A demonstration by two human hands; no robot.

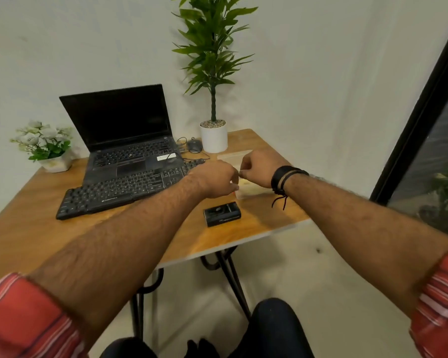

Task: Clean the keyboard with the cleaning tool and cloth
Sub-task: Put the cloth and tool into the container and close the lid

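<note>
A pale, clear-looking packet (246, 188), probably holding the cloth, was seen at 3 o'clock of the keyboard (119, 187) on the worktop (31, 228). It was pinched by the left hand (215, 180) and the right hand (256, 167). It was judged light, limp and slippery, best held at its edges.

Open black laptop (124, 133), mouse (194, 145), 2 potted plants (214, 73) (47, 146) (1 tall) on wooden table (23, 228).

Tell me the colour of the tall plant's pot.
White pot, clearest in the head view.
</note>
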